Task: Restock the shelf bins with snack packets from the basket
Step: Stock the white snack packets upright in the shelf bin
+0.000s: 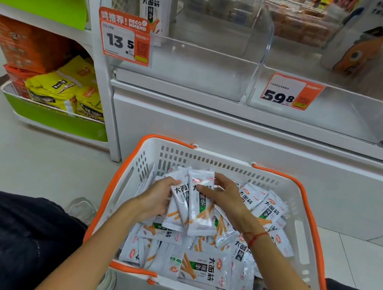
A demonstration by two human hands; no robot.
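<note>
A white basket [130, 178] with orange handles stands on the floor in front of me, filled with several white snack packets [204, 266]. My left hand [155, 199] grips a small upright stack of packets [198, 210] from the left side. My right hand [225, 197] lies across the top and right of the same stack, fingers curled over it. Above, a clear shelf bin [196, 71] behind the 13.5 price tag [124, 40] holds one upright packet [154, 5] at its back left.
A second clear bin [339, 112] with a 59.8 tag stands to the right. A green and white rack [55, 119] with yellow and orange bags is at the left. My knees flank the basket on the tiled floor.
</note>
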